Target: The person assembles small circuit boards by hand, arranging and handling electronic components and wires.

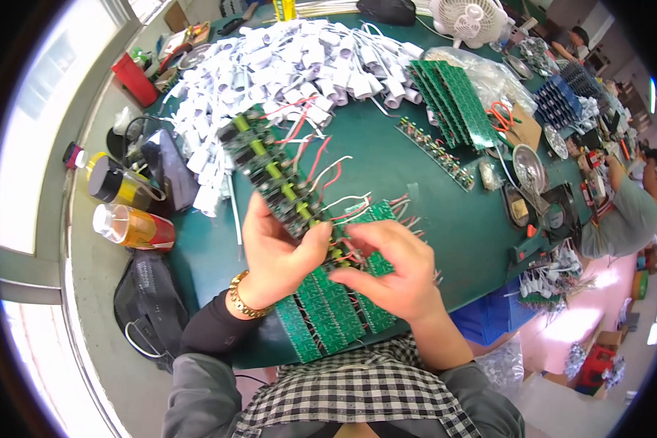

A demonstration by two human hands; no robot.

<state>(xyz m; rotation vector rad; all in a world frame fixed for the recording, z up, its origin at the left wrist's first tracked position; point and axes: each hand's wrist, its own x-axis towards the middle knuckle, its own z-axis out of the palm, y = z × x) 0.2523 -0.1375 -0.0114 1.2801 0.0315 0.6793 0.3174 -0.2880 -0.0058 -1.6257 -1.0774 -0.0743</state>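
Observation:
Tilted over the table, a strip of joined circuit boards (274,171) carries dark parts, yellow-green components, and red and white wires (321,157) sticking out along its right side. My left hand (277,252) is closed around the strip's near half, thumb on top; a gold bracelet (241,296) circles that wrist. At the strip's near end, the thumb and bent fingers of my right hand (398,266) close around short red wires; the exact pinch is partly hidden. Beneath both hands lie green circuit board panels (317,314), and more wires show beside my right hand.
White lamp-holder-like pieces with cords (285,62) are heaped at the back. Stacked green boards (452,102), another populated strip (436,153) and orange-handled scissors (500,117) lie right. Bottles (135,226) line the left edge. A blue bin (489,314) and another person (620,212) are right.

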